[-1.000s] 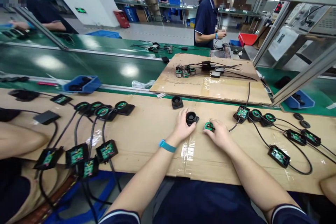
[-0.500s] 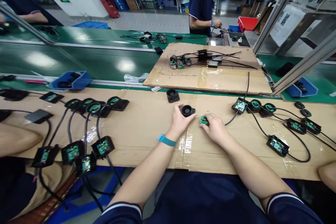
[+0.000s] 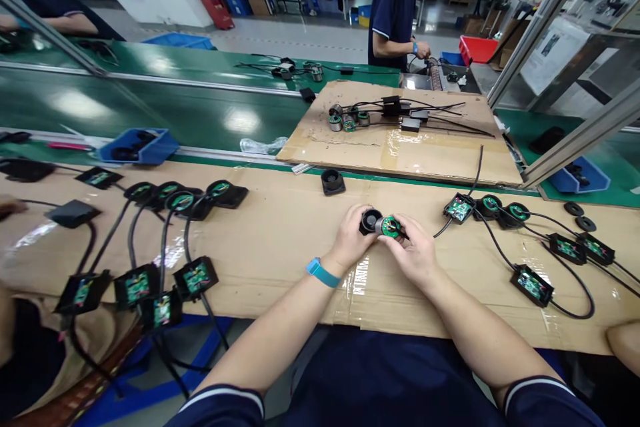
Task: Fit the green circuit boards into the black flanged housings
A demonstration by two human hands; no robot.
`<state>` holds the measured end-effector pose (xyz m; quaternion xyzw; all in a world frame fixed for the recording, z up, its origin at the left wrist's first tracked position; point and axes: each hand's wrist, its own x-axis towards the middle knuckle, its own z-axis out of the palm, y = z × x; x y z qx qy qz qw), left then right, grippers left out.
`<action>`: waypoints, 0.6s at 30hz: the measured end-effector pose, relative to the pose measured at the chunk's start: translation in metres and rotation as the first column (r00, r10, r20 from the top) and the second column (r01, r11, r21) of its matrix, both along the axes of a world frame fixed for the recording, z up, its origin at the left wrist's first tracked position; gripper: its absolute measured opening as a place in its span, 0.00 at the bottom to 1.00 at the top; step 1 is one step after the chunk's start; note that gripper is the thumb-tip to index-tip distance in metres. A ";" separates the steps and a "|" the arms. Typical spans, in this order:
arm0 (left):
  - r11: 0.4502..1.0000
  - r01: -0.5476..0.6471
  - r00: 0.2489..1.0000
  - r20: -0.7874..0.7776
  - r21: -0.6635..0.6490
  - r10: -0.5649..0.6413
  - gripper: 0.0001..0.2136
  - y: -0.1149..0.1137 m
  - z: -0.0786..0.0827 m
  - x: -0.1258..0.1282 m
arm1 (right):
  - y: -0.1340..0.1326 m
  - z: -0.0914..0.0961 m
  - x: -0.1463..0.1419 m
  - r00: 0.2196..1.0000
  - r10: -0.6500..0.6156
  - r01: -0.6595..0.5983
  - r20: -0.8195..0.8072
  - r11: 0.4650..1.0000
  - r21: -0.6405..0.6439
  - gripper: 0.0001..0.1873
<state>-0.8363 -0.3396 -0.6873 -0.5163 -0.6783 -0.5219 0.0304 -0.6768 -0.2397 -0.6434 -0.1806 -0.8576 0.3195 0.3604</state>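
Between the finger and thumb of my left hand (image 3: pixel 350 237) is a round black plastic housing (image 3: pixel 370 221), its hollow side facing up. My right hand (image 3: pixel 413 248) grips a silver motor (image 3: pixel 387 226) topped by a round green circuit board. Motor and housing are side by side and look to be touching, though the motor is not inside it. A dark cable leaves the motor under my right fingers and leads toward an open box with a circuit board (image 3: pixel 459 207). Another black housing (image 3: pixel 333 182) stands on the cardboard just beyond my hands.
Cabled housings and open circuit boxes lie left (image 3: pixel 196 279) and right (image 3: pixel 532 285) on the cardboard (image 3: pixel 280 267). Several motors with cables rest on a raised cardboard sheet (image 3: pixel 345 147). Blue bins (image 3: pixel 163 150) stand behind. A person (image 3: pixel 393 13) works across the line; neighbours' arms show at both sides.
My hands have come together, bringing the motor beside the housing. The motor has been tilted so that its silver side shows. The left neighbour's arm has drawn back.
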 end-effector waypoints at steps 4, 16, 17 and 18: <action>0.999 0.033 0.994 -0.101 -0.030 -0.036 0.22 -0.001 -0.001 0.009 | -0.004 -0.001 -0.004 0.999 0.012 -0.011 -0.044 0.999 0.030 0.21; 0.993 0.107 0.993 -0.048 -0.044 -0.109 0.22 0.000 0.001 0.015 | -0.010 -0.003 -0.012 0.995 -0.049 0.047 0.088 0.999 0.028 0.19; 0.995 0.088 0.994 -0.053 -0.045 -0.091 0.22 0.000 0.000 0.015 | -0.010 -0.003 -0.014 0.987 -0.092 0.089 0.135 0.996 0.027 0.20; 0.997 0.064 0.996 -0.061 -0.043 -0.067 0.21 0.000 -0.001 0.016 | -0.010 -0.003 -0.015 0.975 -0.131 0.128 0.178 0.991 0.027 0.21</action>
